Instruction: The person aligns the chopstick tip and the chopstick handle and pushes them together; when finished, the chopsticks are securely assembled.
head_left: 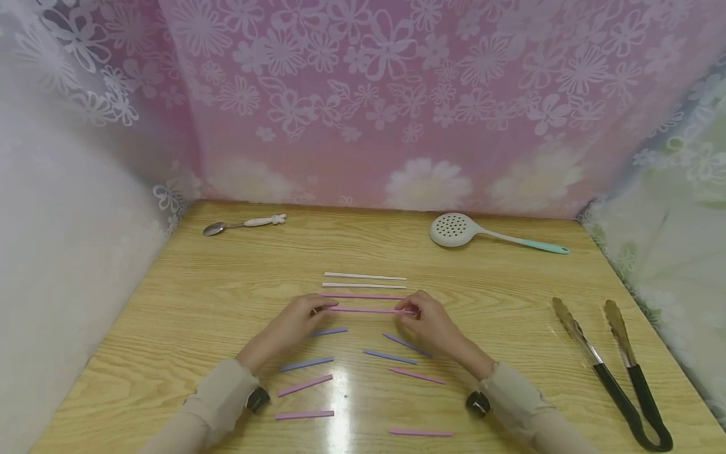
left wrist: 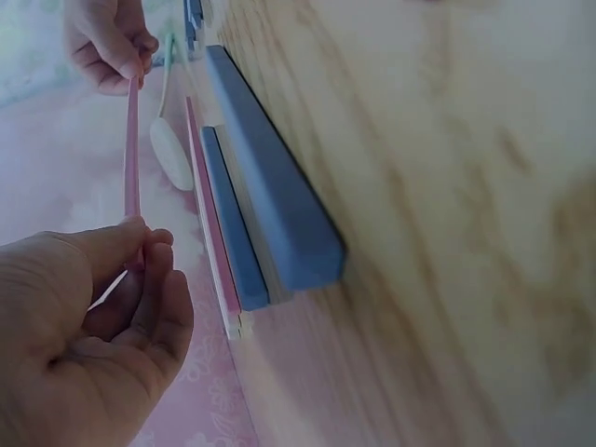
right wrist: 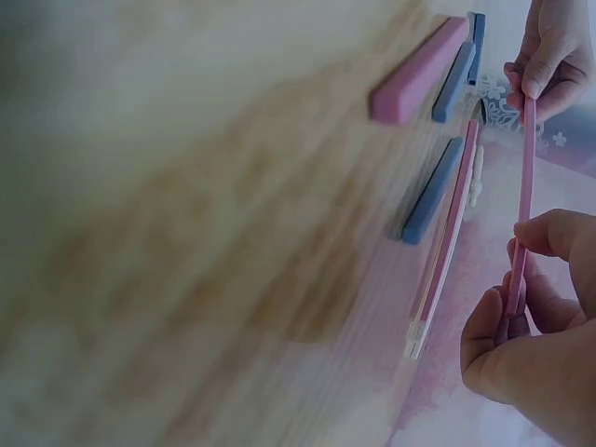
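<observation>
A long pink chopstick [head_left: 365,309] spans the gap between my two hands, raised off the wooden table. My left hand [head_left: 299,315] pinches its left end between thumb and fingers, as the left wrist view also shows. At the other end, my right hand [head_left: 428,318] grips it with thumb and fingertips. Just beyond lies a second pink chopstick [head_left: 363,296], parallel to two white chopsticks [head_left: 364,285]. Short blue sticks [head_left: 306,364] and short pink sticks [head_left: 416,376] lie on the table nearer to me, below both hands; one blue stick [head_left: 330,331] is partly covered by my left hand.
A spoon [head_left: 215,229] with a white handle lies at the back left. At the back right is a skimmer [head_left: 452,229] with a turquoise handle end. Tongs [head_left: 638,388] with black handles lie spread at the right. Floral curtains [head_left: 340,94] hang behind the table [head_left: 170,315].
</observation>
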A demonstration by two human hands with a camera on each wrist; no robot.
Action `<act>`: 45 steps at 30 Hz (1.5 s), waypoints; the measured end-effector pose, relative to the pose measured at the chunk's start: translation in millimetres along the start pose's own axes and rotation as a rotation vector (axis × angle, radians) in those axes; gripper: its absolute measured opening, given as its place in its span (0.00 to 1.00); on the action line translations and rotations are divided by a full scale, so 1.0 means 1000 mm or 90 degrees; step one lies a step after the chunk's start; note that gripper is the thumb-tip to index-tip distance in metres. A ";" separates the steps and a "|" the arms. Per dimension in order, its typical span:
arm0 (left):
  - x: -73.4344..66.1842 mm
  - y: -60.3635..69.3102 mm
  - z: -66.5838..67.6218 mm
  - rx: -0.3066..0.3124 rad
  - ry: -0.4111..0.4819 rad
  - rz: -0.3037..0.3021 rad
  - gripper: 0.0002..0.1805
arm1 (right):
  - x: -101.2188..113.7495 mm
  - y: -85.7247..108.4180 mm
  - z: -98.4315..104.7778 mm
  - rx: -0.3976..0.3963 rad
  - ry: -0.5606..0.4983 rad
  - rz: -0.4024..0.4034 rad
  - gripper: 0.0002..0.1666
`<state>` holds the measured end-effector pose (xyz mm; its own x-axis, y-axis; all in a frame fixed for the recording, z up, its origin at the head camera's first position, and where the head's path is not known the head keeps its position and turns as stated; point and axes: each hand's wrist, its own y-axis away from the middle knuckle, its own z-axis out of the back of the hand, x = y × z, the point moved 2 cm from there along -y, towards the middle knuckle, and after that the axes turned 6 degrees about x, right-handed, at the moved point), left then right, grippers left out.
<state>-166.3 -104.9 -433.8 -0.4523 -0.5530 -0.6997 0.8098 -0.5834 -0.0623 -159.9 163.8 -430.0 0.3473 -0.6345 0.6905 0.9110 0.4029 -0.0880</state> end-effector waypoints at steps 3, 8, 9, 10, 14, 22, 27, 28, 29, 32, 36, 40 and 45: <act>0.003 -0.001 0.002 -0.018 0.003 0.006 0.12 | -0.002 -0.004 0.000 0.004 0.001 -0.008 0.05; 0.006 -0.004 0.004 -0.038 0.011 0.027 0.09 | -0.004 -0.010 -0.001 0.026 0.005 -0.008 0.04; 0.007 -0.005 0.005 -0.041 0.012 0.034 0.09 | -0.005 -0.011 -0.001 0.032 0.005 -0.009 0.04; 0.008 -0.006 0.005 -0.044 0.012 0.041 0.09 | -0.005 -0.013 -0.001 0.037 0.005 -0.013 0.04; 0.010 -0.008 0.005 -0.057 0.006 0.064 0.08 | -0.007 -0.017 -0.001 0.061 0.004 -0.032 0.04; 0.015 -0.011 0.004 -0.033 -0.005 0.086 0.07 | -0.010 -0.023 -0.001 0.084 0.021 -0.029 0.03; 0.017 -0.013 0.004 -0.012 -0.017 0.095 0.06 | -0.014 -0.026 -0.003 0.092 0.036 -0.009 0.03; 0.018 -0.013 0.004 -0.009 -0.015 0.097 0.06 | -0.015 -0.026 -0.004 0.093 0.037 -0.009 0.03; 0.017 -0.013 0.004 -0.007 -0.012 0.099 0.06 | -0.015 -0.026 -0.004 0.093 0.038 -0.010 0.03; 0.017 -0.015 0.004 -0.007 -0.006 0.102 0.06 | -0.015 -0.026 -0.004 0.093 0.043 -0.013 0.03; 0.016 -0.016 0.004 -0.004 -0.003 0.102 0.06 | -0.015 -0.026 -0.002 0.096 0.046 -0.034 0.03; 0.016 -0.017 0.004 0.003 0.000 0.096 0.06 | -0.016 -0.026 -0.001 0.098 0.047 -0.042 0.02; 0.017 -0.017 0.004 0.001 0.004 0.096 0.06 | -0.016 -0.026 0.000 0.100 0.046 -0.039 0.02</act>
<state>-189.7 -106.7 -441.7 -0.3230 -0.6313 -0.7051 0.8680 -0.4945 0.0451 -189.0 163.0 -438.7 0.3125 -0.7050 0.6367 0.8869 0.4566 0.0702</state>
